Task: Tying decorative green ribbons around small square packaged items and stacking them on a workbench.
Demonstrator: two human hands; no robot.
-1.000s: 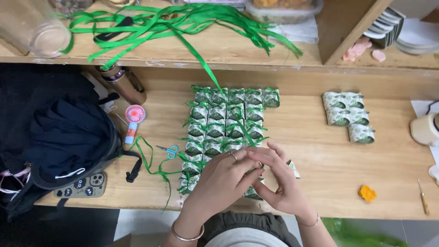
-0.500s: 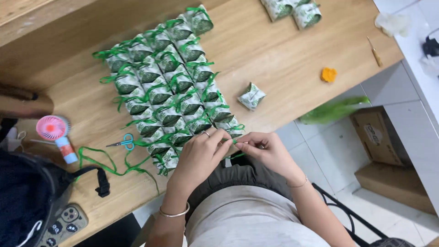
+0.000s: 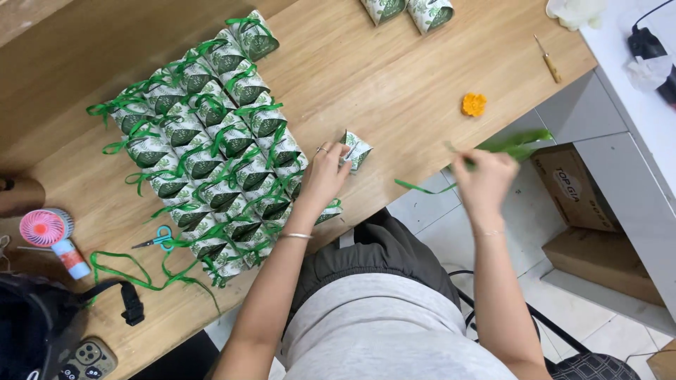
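Wooden table edge nearest; left hand rests fingers on small green-and-white folded box, pinning it flat, apparently to steady it; right hand out past table edge, closed on green ribbon, drawn clear as if to free its length; blurred, grip detail unclear; beyond, block of ribboned boxes; scissors beside; far boxes cut off.
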